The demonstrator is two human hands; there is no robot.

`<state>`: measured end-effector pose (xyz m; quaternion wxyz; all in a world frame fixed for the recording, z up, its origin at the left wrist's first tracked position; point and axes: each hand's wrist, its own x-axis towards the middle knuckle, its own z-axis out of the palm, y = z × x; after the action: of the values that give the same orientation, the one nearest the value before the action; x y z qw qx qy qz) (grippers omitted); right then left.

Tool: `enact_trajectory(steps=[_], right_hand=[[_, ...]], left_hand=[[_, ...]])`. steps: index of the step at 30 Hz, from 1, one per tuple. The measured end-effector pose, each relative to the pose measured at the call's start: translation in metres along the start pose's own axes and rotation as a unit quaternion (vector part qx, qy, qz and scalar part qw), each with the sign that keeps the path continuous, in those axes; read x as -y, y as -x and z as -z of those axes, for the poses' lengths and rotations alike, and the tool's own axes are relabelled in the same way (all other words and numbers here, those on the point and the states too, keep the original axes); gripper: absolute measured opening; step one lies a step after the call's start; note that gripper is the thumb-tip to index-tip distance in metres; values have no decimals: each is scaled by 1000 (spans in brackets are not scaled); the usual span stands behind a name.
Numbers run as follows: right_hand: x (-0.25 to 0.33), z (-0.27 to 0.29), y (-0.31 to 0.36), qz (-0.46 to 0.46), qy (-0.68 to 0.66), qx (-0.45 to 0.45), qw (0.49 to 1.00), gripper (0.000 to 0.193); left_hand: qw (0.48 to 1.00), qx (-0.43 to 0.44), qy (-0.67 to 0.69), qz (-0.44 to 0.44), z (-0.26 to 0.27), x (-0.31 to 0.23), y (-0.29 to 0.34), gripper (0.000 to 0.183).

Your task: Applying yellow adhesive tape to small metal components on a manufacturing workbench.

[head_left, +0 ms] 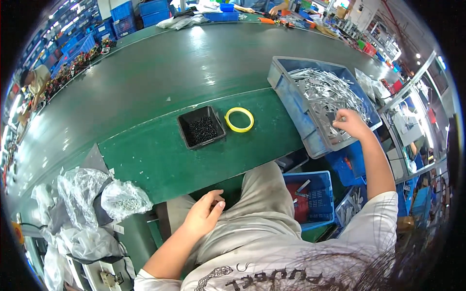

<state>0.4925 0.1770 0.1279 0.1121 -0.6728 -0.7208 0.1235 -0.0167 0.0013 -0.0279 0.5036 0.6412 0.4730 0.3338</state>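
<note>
My right hand [352,124] is over the near end of a blue-grey plastic bin [296,109] heaped with thin silvery metal strips [326,89]. Its thumb and fingers are drawn together in a pinch among the strips; whether a piece is between them is too small to tell. Above my lap, just off the table's front edge, my left hand [205,213] is open and holds nothing, thumb apart from loosely bent fingers. On the green tabletop [145,157] a square black tray [184,127] contains many small black parts [203,130]. Beside that tray lies a roll of yellow tape [250,120].
A wide dark conveyor belt [160,68] runs behind the tabletop. Clear plastic bags [126,200], one with small metal parts, lie at the left. Below the table edge at right stands a blue crate [320,203]. Another person [38,82] is at the far left.
</note>
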Motion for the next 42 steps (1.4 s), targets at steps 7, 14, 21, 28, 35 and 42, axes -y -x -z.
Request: enact_trajectory(steps=[7,14,21,28,35,42], right_hand=[[-4,-27,-18,-6,-138,48,989,29],[14,-30,-14,-34,-276,42,960,24],[-8,-16,-18,-49,-92,86,991,37],[102,-14,14,63,-187,-262,945,20],[249,-116,85,364,-288,266,845,13],[286,-190,98,313,-339,252,851,16]], left_hand=[[1000,-23,6,-1,-1,8,1,33],[1000,1,3,29,0,3,0,31],[999,-31,-12,-35,-5,10,0,28],[995,-24,-56,79,1,-4,3,21],[980,69,155,-109,-8,9,6,73],[938,18,346,-12,-18,-15,10,74]])
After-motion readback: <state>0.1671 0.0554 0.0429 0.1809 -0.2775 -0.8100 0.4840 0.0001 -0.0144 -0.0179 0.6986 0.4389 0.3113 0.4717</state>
